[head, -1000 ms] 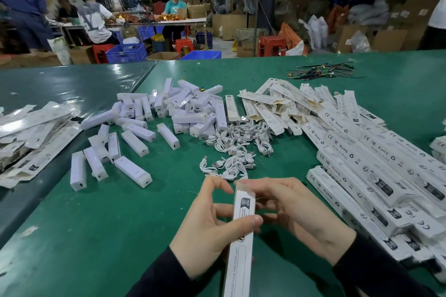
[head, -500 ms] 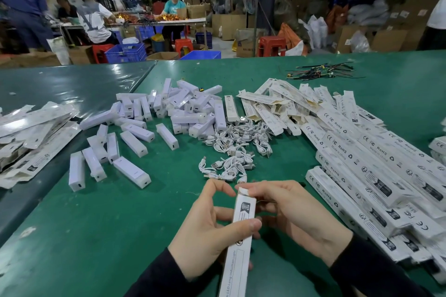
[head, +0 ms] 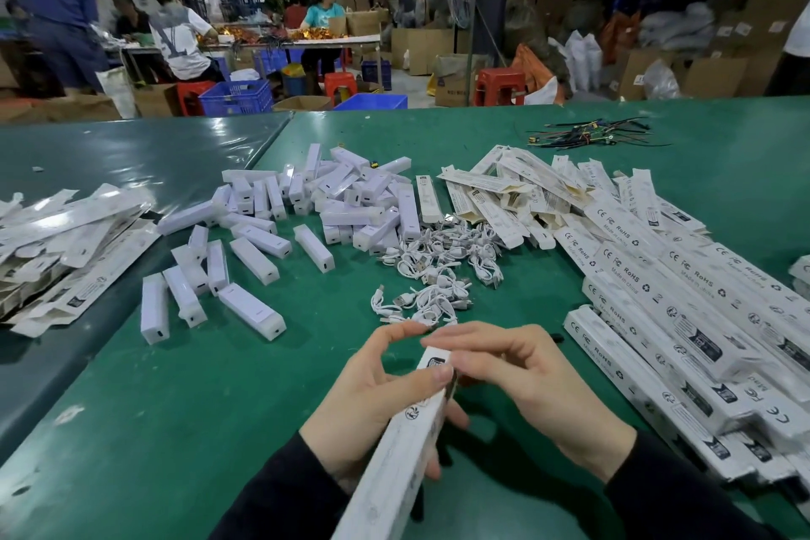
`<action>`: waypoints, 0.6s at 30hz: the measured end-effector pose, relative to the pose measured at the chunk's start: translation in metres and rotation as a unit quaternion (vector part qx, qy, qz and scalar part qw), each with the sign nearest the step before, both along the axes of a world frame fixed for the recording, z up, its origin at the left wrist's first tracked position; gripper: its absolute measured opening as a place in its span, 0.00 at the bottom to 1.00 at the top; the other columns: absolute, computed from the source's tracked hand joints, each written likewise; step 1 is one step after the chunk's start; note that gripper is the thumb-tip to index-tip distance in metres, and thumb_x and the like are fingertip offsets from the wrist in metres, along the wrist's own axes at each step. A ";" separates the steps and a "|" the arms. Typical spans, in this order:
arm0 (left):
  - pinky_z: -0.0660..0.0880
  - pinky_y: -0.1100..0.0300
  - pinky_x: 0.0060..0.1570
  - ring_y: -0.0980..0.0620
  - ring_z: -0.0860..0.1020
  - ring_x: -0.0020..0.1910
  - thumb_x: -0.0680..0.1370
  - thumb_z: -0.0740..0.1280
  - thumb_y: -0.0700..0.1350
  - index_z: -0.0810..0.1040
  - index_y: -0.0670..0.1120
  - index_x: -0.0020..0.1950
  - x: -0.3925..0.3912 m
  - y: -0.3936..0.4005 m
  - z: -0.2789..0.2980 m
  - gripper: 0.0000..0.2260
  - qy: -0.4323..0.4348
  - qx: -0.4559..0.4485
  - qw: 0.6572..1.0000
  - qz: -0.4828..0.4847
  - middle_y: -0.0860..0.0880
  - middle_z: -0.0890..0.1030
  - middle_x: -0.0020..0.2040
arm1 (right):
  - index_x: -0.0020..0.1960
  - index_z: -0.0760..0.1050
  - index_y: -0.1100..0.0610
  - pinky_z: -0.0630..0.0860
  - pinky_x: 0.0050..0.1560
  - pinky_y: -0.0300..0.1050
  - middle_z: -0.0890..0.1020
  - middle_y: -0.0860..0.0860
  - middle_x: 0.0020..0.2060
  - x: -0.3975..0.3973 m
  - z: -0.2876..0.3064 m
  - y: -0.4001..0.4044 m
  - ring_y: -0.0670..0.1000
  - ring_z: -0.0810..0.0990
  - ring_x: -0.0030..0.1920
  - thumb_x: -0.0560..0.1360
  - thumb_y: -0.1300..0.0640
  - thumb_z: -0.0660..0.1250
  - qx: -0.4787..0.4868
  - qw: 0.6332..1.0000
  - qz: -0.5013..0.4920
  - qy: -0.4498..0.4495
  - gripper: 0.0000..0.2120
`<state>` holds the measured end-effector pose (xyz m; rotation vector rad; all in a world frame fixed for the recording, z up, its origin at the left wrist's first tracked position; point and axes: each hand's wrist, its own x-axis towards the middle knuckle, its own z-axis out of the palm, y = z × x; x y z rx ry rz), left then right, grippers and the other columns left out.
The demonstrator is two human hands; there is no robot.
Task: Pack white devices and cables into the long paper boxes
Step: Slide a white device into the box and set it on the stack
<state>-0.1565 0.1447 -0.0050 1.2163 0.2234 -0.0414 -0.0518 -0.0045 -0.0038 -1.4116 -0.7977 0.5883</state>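
Observation:
A long white paper box (head: 396,456) lies slanted in front of me, held in both hands. My left hand (head: 372,401) wraps its middle, thumb across the top face. My right hand (head: 526,386) pinches the box's far end with its fingertips. White devices (head: 307,215) lie scattered and heaped on the green table (head: 175,430) ahead and to the left. A tangle of coiled white cables (head: 434,276) lies just beyond my hands.
Packed long boxes (head: 683,320) are stacked at the right. Flat unfolded boxes (head: 513,189) lie behind the cables, and more flat ones (head: 65,241) at the left. Black cable ties (head: 587,134) lie far back. People work at a distant table (head: 333,40).
The box has tilted and slid lower between my hands. My right fingertips have moved onto its far end and pressed the flap down.

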 end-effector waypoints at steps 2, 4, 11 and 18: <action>0.76 0.58 0.22 0.44 0.81 0.27 0.70 0.74 0.45 0.68 0.43 0.64 0.002 0.005 -0.002 0.26 0.019 0.009 0.999 0.034 0.34 0.82 0.40 | 0.51 0.83 0.61 0.77 0.47 0.37 0.86 0.52 0.47 0.000 -0.003 0.000 0.48 0.84 0.46 0.72 0.64 0.71 0.002 0.999 0.042 0.014 0.09; 0.76 0.62 0.25 0.50 0.81 0.29 0.73 0.74 0.51 0.73 0.37 0.61 0.000 0.011 -0.005 0.25 0.007 -0.026 0.997 0.068 0.36 0.82 0.44 | 0.54 0.77 0.62 0.78 0.45 0.41 0.85 0.54 0.45 -0.003 -0.007 0.004 0.50 0.82 0.41 0.71 0.63 0.72 0.003 0.996 0.077 0.054 0.13; 0.73 0.59 0.31 0.49 0.77 0.31 0.77 0.49 0.68 0.79 0.45 0.52 0.007 0.023 -0.009 0.30 -0.005 -0.138 0.950 0.280 0.44 0.83 0.38 | 0.49 0.70 0.62 0.79 0.35 0.40 0.86 0.60 0.43 -0.004 -0.010 0.013 0.55 0.85 0.40 0.62 0.55 0.76 0.011 0.986 -0.074 0.148 0.22; 0.82 0.53 0.38 0.47 0.84 0.38 0.68 0.68 0.56 0.79 0.45 0.49 0.006 0.033 0.003 0.18 -0.103 -0.084 0.923 0.360 0.46 0.84 0.38 | 0.30 0.75 0.57 0.66 0.22 0.35 0.78 0.53 0.24 -0.017 -0.007 0.041 0.50 0.77 0.23 0.67 0.40 0.71 -0.070 0.995 -0.054 0.035 0.21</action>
